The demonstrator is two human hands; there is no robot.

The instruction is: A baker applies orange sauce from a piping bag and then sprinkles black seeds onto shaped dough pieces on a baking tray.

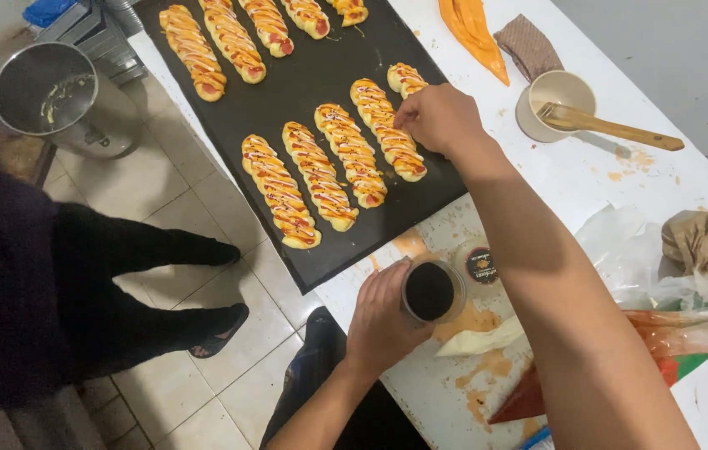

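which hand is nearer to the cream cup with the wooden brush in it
Right. The right hand rests on the pastries on the black baking tray, just left of the cream cup. The left hand holds a small round jar much lower on the table.

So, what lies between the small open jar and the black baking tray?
In the head view, only stained white table separates glass jar from tray.

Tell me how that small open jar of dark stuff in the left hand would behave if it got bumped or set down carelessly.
The small jar looks rigid and round, so on its side it would probably roll. Its lid lies apart on the table, so the dark contents could spill if tipped. The left hand wraps it easily; likely light.
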